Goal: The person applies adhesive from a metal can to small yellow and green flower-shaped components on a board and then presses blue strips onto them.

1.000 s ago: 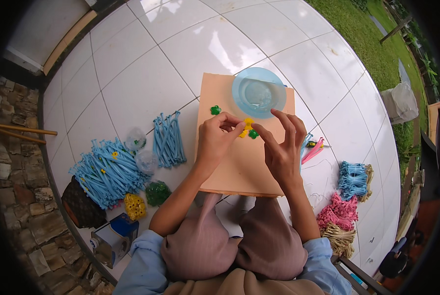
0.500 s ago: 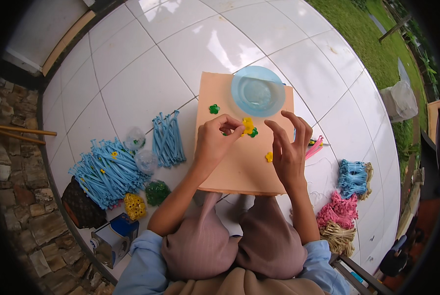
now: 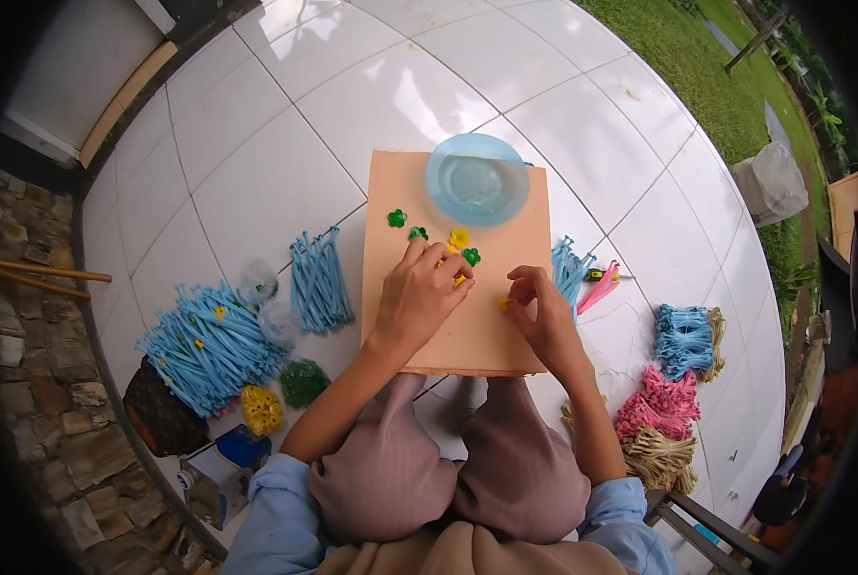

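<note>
A peach-coloured board (image 3: 486,350) lies in front of my knees, with small plastic flowers on it. My left hand (image 3: 417,295) is low over the middle of the board, its fingers curled and closed at a yellow flower (image 3: 459,281), which they partly cover. Just beyond those fingers lie another yellow flower (image 3: 459,238) and several green flowers (image 3: 472,256). To the right, my right hand (image 3: 544,316) has its thumb and fingertips closed on a yellow flower (image 3: 505,304) at the board's surface. A translucent blue bowl (image 3: 477,182) stands at the board's far edge.
Left on the tiles are a heap of light-blue tubes (image 3: 213,340), a smaller bundle (image 3: 320,283), bags of yellow flowers (image 3: 261,410) and green pieces (image 3: 302,383). On the right lie more blue tubes (image 3: 568,273), a screwdriver (image 3: 606,275), pink strips (image 3: 598,292) and pink cord bundles (image 3: 657,404).
My left hand has come nearer me and lowered to the board. My right hand has moved down, its spread fingers closing at the yellow flower. The view has shifted slightly.
</note>
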`<state>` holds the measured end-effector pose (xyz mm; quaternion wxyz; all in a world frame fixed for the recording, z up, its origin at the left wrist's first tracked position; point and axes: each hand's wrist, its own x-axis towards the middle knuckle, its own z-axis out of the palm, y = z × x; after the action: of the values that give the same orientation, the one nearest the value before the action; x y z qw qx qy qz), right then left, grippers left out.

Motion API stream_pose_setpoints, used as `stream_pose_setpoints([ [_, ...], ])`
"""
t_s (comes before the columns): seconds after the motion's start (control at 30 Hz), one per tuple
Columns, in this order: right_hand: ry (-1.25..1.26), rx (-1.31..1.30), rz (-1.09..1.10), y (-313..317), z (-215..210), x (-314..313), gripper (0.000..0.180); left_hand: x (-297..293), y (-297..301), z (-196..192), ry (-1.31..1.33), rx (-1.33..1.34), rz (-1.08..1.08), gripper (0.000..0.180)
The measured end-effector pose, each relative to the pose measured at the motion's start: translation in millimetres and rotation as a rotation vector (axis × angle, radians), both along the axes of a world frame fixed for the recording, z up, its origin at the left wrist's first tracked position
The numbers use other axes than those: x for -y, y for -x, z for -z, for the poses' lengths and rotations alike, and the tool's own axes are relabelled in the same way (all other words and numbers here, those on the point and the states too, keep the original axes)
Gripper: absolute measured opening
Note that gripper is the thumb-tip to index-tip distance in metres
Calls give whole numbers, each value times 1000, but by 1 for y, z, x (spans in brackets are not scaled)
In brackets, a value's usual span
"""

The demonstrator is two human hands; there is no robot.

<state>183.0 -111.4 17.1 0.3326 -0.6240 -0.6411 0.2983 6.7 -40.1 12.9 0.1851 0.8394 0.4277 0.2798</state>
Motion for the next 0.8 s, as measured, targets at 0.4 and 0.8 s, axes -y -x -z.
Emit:
stream_pose_setpoints([
  [0.4, -377, 355, 94, 4, 5, -70, 29, -16, 1, -8, 330, 344, -190, 22],
  [0.8, -459, 757, 78, 1, 12, -87, 34, -21, 14, 0, 279, 376, -247, 17],
])
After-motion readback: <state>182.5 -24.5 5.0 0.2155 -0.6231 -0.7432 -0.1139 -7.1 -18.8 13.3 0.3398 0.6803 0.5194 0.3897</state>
